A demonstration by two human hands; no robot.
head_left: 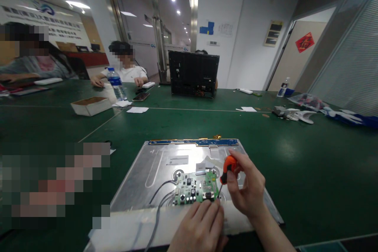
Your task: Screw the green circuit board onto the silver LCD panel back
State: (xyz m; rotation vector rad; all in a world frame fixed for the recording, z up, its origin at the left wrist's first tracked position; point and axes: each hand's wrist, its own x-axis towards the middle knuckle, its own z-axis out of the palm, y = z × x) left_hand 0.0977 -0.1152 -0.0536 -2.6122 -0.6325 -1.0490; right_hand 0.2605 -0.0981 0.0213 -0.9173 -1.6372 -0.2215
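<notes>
One white box [92,108], bottle [116,82], black casing [193,71] beyond panel [134,177]

Two hands [201,222] [249,187] are seen; at them, one screwdriver [229,167] and one circuit board [197,185] are counted; beneath them, one metal panel [137,179]; beyond them, two bottles [116,84] [283,87] and one open box [92,108].

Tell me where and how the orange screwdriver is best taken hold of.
Probably by the screwdriver's thick orange handle, from the right, as the right hand does: the handle points up and leans right, the thin shaft slants down toward the green board, and the left hand crowds the near side.
</notes>
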